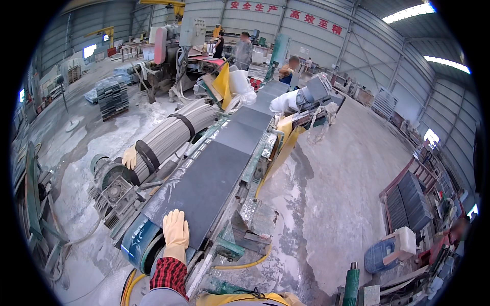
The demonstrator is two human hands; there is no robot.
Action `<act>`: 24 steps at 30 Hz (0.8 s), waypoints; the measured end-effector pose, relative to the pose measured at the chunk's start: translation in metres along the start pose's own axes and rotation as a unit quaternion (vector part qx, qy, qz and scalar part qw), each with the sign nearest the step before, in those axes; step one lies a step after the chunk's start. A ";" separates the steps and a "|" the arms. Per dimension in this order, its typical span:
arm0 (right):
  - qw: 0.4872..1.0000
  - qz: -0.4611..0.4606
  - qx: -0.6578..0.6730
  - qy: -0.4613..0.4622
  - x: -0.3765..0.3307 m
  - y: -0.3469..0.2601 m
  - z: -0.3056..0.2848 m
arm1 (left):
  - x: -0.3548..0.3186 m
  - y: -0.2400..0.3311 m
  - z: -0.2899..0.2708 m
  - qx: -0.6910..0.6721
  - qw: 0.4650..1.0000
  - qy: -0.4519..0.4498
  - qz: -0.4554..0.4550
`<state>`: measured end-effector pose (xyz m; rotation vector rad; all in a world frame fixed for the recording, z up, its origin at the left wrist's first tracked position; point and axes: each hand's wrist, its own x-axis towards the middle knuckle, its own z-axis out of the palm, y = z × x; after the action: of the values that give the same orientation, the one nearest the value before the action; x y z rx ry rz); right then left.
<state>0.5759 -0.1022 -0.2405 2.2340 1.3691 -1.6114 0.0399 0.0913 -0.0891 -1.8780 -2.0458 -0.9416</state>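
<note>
My left hand (pixel 176 229), in a cream rubber glove below a red-and-black plaid sleeve, lies flat near the close end of a dark grey slab (pixel 201 176). Its fingers stretch forward with nothing gripped. The slab rests on a narrow conveyor (pixel 140 237) with a blue roller end, and more dark slabs (pixel 250 121) follow it in line toward the machine beyond. My right hand does not show. A loose cream glove (pixel 130 158) lies by the close end of a strapped bundle of long pale strips (pixel 176 132), left of the conveyor.
A motor with gearbox (pixel 120 194) juts out left of the conveyor. Yellow hose (pixel 250 264) runs along its right side. A blue drum (pixel 380 257) and dark slabs on a rack (pixel 408 204) stand right. Stacked slabs (pixel 113 99) sit back left. Several people (pixel 245 51) are farther off.
</note>
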 end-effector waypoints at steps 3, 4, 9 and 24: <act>1.000 0.002 0.002 -0.001 0.000 -0.001 0.000 | 0.000 0.003 -0.005 -0.001 1.000 -0.006 -0.003; 1.000 0.003 0.002 -0.002 0.001 -0.001 -0.001 | -0.001 0.003 -0.005 0.001 1.000 -0.005 -0.004; 1.000 0.003 0.005 -0.008 0.004 -0.010 -0.003 | -0.004 0.000 -0.005 0.003 1.000 0.000 -0.005; 0.796 -0.533 0.227 0.175 -0.130 -0.298 -0.201 | -0.014 -0.001 0.000 0.000 1.000 -0.003 0.018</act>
<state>0.5127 0.1007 0.0773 2.1138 3.0215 -1.9657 0.0413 0.0798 -0.0968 -1.9124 -2.0090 -0.9275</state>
